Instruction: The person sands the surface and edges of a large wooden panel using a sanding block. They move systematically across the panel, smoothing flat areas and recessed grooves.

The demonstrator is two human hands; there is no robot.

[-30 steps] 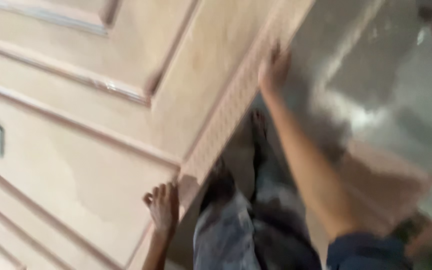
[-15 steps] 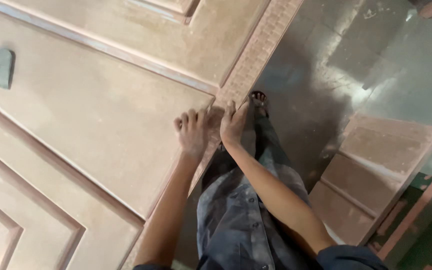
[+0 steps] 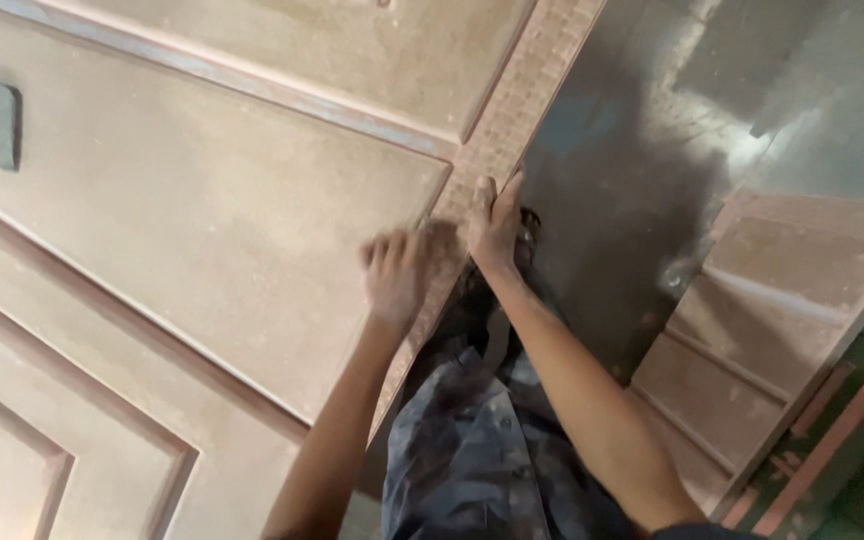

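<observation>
A large pale carved wooden door panel [image 3: 202, 230] with raised mouldings fills the left of the view. My left hand [image 3: 399, 272] lies on its flat face close to the right edge, blurred, fingers together. My right hand [image 3: 495, 228] grips that edge of the panel, fingers wrapped over the patterned edge strip [image 3: 522, 100]. A small grey-green block [image 3: 0, 125] rests on the panel at far left.
Below the hands are my grey trousers [image 3: 482, 450] and a foot on the dusty grey floor [image 3: 642, 130]. A smaller carved panel [image 3: 762, 330] leans at the right, with green and red boards [image 3: 852, 430] beside it.
My left hand moved up along the panel face to sit near the right hand. My right hand came down the edge and stayed gripping it. The view shifted.
</observation>
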